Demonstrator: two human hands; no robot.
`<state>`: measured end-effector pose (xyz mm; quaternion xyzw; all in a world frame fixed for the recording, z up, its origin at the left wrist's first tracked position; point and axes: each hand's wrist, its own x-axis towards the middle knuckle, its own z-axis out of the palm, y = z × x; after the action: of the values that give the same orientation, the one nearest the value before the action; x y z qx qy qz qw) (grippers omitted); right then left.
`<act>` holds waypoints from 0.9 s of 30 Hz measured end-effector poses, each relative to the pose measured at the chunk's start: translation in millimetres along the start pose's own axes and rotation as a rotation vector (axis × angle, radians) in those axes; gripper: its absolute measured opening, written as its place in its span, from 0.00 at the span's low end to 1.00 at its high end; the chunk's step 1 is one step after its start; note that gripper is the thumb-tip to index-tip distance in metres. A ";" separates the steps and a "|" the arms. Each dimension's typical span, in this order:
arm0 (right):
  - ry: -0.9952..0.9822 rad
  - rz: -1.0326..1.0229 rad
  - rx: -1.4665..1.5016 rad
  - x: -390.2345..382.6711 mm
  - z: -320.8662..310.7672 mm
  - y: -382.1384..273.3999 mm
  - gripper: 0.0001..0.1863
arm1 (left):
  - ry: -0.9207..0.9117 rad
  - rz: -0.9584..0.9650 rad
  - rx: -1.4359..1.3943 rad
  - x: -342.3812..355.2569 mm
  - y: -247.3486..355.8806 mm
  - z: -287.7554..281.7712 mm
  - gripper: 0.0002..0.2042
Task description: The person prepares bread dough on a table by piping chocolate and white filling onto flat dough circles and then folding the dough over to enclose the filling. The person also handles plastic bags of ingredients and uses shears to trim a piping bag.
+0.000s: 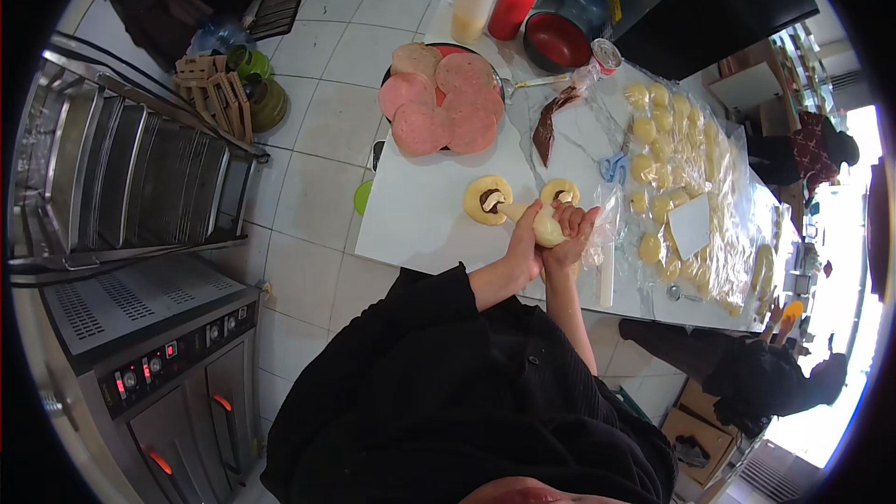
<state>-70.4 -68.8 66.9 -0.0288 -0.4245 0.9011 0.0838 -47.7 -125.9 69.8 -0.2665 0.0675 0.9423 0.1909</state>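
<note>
Both my hands are closed around a piping bag (550, 230) of pale cream. My left hand (525, 245) wraps its near left side, and my right hand (569, 245) grips it from the right, the loose clear plastic trailing beside it. The bag's narrow end points left over a flat dough round (474, 202), which carries dark brown filling with a pale streak of cream on top. Just beyond my hands sits a second dough round (559, 186) with similar brown and cream filling, partly hidden by my fingers.
On the white table (401, 229) are a plate of pink meat slices (421, 127), a cream squeeze bottle (474, 0), a red one (517, 0), a dark red bowl (557, 41), a brown-filled bag (553, 123), blue scissors (613, 168) and dough balls (644, 131) under plastic. An oven (154, 317) stands left.
</note>
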 end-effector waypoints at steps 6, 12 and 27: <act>0.032 0.009 -0.041 6.4 2.5 12.0 0.28 | 0.008 -0.006 -0.035 7.2 9.9 -5.1 0.19; -0.064 0.004 -0.004 12.7 -6.1 18.1 0.27 | 0.058 0.040 -0.028 13.6 10.4 -5.5 0.20; -0.174 -0.095 -0.218 15.3 1.2 14.3 0.27 | 0.059 0.051 -0.070 26.0 10.0 -13.8 0.20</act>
<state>-87.4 -76.0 56.9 0.0608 -0.5263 0.8438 0.0856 -65.5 -129.8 44.6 -0.2991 0.0468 0.9403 0.1555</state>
